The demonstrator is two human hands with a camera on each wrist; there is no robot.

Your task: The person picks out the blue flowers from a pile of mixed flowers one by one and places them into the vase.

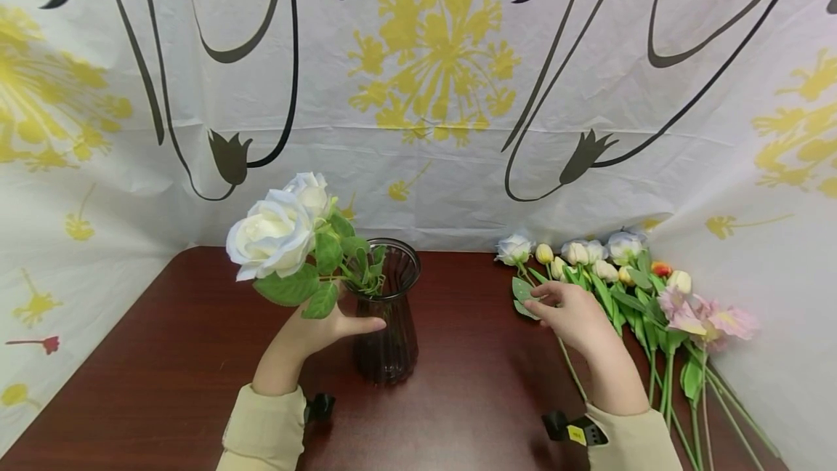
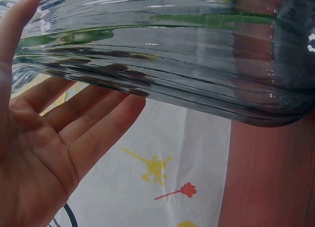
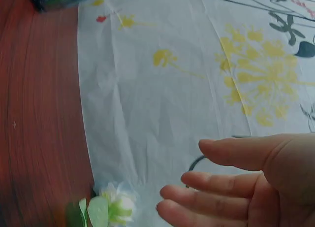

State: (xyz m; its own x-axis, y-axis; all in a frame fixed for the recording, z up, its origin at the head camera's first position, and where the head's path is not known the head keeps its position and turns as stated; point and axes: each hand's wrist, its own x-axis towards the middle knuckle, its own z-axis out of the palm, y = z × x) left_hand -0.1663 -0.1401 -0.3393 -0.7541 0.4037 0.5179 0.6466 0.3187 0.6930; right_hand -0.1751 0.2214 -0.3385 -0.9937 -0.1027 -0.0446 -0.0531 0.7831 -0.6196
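A dark ribbed glass vase (image 1: 387, 340) stands upright, with two pale blue-white roses (image 1: 271, 235) leaning out over its left rim. My left hand (image 1: 320, 329) is at the vase's left side, its thumb stretched across the front; leaves partly cover the fingers. In the left wrist view, straight fingers (image 2: 106, 116) reach the glass, and green stems show inside. My right hand (image 1: 578, 315) hovers by the leaves of a single blue-white rose (image 1: 514, 248) lying on the table. Its fingers (image 3: 211, 202) are loosely extended with nothing between them in the right wrist view.
Several tulips (image 1: 604, 271), more blue-white roses (image 1: 625, 246) and pink flowers (image 1: 709, 318) lie in a pile on the right of the dark red wooden table (image 1: 458, 413). A white patterned cloth (image 1: 445, 187) hangs behind the table and at both sides.
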